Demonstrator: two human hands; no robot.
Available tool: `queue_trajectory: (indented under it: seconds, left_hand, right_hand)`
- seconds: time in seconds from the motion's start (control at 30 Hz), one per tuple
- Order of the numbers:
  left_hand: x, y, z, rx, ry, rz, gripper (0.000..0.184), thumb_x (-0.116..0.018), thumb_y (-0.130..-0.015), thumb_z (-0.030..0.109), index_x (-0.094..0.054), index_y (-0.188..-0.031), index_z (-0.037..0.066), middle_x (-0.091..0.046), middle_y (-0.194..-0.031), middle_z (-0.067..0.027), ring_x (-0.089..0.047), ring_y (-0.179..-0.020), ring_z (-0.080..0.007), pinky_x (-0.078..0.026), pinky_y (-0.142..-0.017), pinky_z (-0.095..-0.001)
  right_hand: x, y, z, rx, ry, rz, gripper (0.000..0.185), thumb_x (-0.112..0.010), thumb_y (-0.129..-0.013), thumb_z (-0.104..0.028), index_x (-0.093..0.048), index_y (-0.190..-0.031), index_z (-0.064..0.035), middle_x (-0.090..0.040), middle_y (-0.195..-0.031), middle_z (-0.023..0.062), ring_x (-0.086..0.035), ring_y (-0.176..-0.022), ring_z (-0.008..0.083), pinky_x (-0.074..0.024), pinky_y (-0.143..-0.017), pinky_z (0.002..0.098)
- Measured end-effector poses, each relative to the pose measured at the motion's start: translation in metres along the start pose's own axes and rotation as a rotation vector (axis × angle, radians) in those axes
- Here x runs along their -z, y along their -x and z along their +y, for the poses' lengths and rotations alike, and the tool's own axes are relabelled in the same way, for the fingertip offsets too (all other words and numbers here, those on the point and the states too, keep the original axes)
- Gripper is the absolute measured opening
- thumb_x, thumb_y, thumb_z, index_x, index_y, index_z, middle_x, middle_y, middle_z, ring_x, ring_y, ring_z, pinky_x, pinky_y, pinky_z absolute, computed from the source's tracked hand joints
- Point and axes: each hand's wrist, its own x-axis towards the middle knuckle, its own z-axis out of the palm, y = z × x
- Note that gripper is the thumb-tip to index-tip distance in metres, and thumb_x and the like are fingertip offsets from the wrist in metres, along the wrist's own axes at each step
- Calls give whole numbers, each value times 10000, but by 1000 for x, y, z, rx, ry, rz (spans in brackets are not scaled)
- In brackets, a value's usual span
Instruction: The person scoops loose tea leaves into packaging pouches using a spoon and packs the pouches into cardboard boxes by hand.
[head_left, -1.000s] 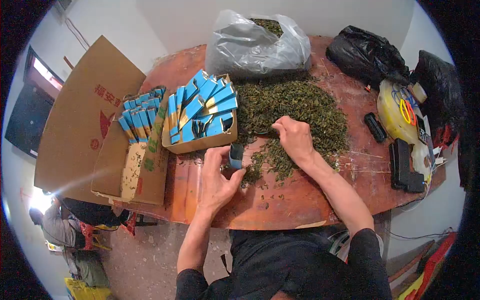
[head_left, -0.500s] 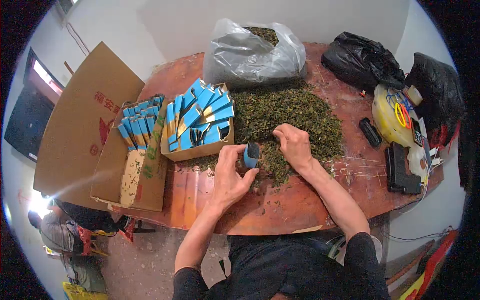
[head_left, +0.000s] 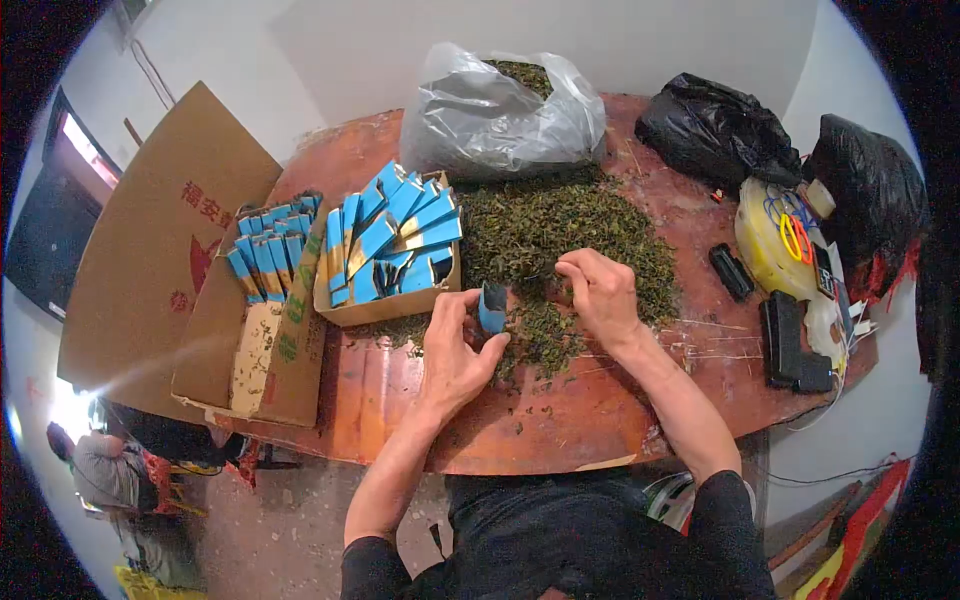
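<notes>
My left hand (head_left: 460, 350) grips a small blue packet (head_left: 492, 308) between thumb and fingers. The packet stands upright with its dark mouth facing up. To its right, my right hand (head_left: 603, 292) is closed in a pinch beside a clump of dried leaves (head_left: 522, 264); what the fingers hold is too dark to make out. Under and behind both hands spreads a pile of loose dried tea-like leaves (head_left: 620, 235). A small carton (head_left: 385, 309) full of blue-and-gold packets (head_left: 420, 222) stands left of the pile, close to my left hand.
A large open cardboard box (head_left: 290, 370) holding more blue packets stands at the left. Behind the pile sits a clear plastic bag (head_left: 500, 125) of leaves. Black bags (head_left: 715, 130), a black case (head_left: 785, 340) and a yellow container (head_left: 758, 238) line the right. A person (head_left: 105, 470) is at lower left.
My right hand has shifted slightly right, and the leaf clump beside it shows more plainly. My left hand still holds the blue packet. The whole view has moved a little.
</notes>
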Motion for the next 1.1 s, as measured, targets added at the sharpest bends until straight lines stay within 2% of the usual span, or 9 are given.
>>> queue_trajectory:
  seconds: [0.23, 0.43, 0.93, 1.1]
  left_hand:
    - [-2, -1, -4, -49, -36, 10, 572, -837, -790, 102, -603, -1306, 19, -556, -1077, -133, -599, -836, -268, -526, -726, -380]
    - [-1, -2, 3, 11, -27, -19, 587, -834, -792, 95, -589, -1321, 22, -550, -1072, -147, -604, -865, -284, -524, -768, -399]
    - [-8, -4, 4, 27, -16, -20, 571, -825, -795, 69, -575, -1306, 20, -530, -1078, -161, -588, -837, -293, -525, -760, -405]
    - [-9, -4, 4, 14, -26, -17, 590, -824, -800, 66, -558, -1324, 16, -533, -1106, -176, -613, -842, -308, -545, -744, -406]
  right_hand:
    - [23, -10, -16, 12, -4, 8, 37, -729, -945, -43, -708, -939, -13, -745, -859, 133, -731, -748, 322, -573, -654, 398]
    - [43, -20, -32, 2, -24, -20, 52, -739, -944, -56, -710, -938, -13, -736, -848, 139, -726, -732, 319, -567, -649, 405]
    - [66, -35, -56, 160, 45, -109, 80, -753, -920, -61, -686, -919, -17, -721, -846, 154, -729, -772, 350, -569, -659, 434]
    - [64, -40, -59, 250, 61, -113, 84, -744, -886, -25, -661, -895, -27, -700, -809, 146, -719, -759, 346, -573, -659, 442]
